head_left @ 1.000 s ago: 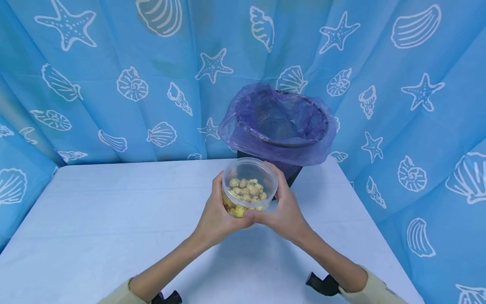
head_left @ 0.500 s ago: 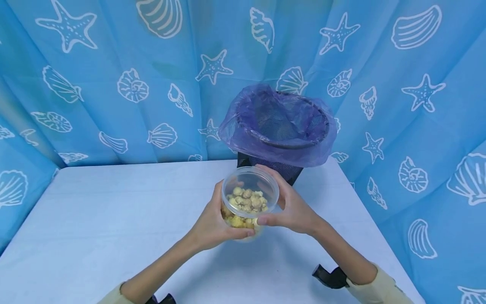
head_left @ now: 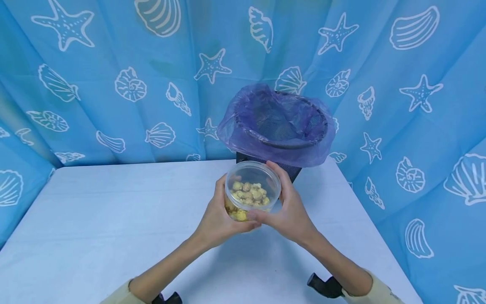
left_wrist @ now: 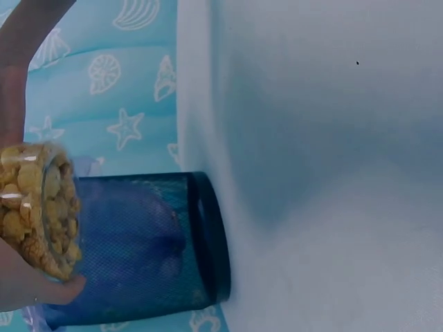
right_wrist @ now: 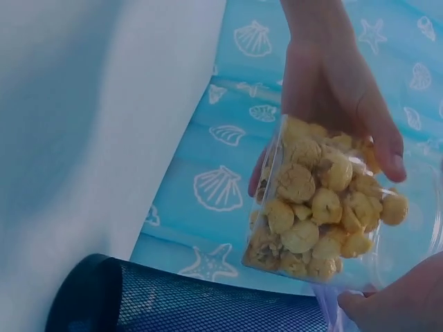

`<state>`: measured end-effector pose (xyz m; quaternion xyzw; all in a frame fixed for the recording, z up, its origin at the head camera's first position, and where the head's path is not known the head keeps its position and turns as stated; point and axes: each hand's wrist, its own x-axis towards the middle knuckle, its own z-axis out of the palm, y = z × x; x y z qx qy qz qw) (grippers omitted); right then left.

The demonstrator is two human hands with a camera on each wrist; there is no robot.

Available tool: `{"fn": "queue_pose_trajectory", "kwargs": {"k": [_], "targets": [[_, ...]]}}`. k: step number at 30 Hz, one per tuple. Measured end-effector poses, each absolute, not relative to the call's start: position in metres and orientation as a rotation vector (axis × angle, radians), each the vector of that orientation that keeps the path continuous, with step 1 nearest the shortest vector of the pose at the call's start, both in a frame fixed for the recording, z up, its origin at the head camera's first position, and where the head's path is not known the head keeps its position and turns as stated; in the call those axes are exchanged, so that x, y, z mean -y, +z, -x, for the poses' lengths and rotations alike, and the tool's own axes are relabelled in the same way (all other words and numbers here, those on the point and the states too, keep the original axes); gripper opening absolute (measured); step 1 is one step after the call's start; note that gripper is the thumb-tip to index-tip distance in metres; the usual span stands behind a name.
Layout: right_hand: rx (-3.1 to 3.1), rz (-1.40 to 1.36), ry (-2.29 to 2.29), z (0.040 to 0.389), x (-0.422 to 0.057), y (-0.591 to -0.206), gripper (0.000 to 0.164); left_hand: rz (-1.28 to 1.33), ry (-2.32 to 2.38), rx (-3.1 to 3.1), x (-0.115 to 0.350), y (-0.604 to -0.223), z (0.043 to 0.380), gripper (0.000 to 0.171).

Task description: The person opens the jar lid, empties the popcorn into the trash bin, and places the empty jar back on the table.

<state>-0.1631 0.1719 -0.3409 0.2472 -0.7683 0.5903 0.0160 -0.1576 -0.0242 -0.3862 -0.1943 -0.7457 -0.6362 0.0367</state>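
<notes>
Both hands hold a clear plastic jar (head_left: 248, 213) up over the table, its round top tilted toward the head camera. Yellow popcorn (head_left: 248, 194) fills its lower part; the right wrist view shows the rounded pieces of popcorn (right_wrist: 311, 200) through the wall. My left hand (head_left: 218, 221) grips the jar's lower left side, thumb across the near side. Higher up, my right hand (head_left: 286, 215) curls round the right side at the rim, with its thumb at the near edge. In the left wrist view the jar (left_wrist: 41, 207) stands out before the mesh bin.
Just behind the jar stands a dark mesh bin (left_wrist: 131, 249), lined with a purple plastic bag (head_left: 243, 145) folded over its rim. A white cloth covers the table (head_left: 114, 219). Blue curtains (head_left: 159, 84) with shell and starfish prints hang behind and at the sides.
The jar dips toward me, then rises again. My right hand shifts round the rim, its thumb moving away from the left thumb and back close to it.
</notes>
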Motion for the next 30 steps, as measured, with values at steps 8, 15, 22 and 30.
{"fn": "queue_pose_trajectory", "kwargs": {"k": [8, 15, 22, 30], "targets": [[2.327, -0.950, 1.970, 0.170, -0.184, -0.340, 0.100, 0.657, -2.013, 2.349, 0.027, -0.385, 0.157, 0.111], [2.207, -1.047, 2.016, 0.176, -0.200, -0.342, 0.098, 0.705, -2.045, 2.407, 0.031, -0.388, 0.157, 0.114], [2.083, -1.036, 2.012, 0.176, -0.230, -0.347, 0.093, 0.693, -1.990, 2.383, 0.041, -0.391, 0.156, 0.115], [2.061, -0.895, 1.977, 0.167, -0.270, -0.363, 0.086, 0.657, -1.957, 2.374, 0.054, -0.389, 0.156, 0.113]]}}
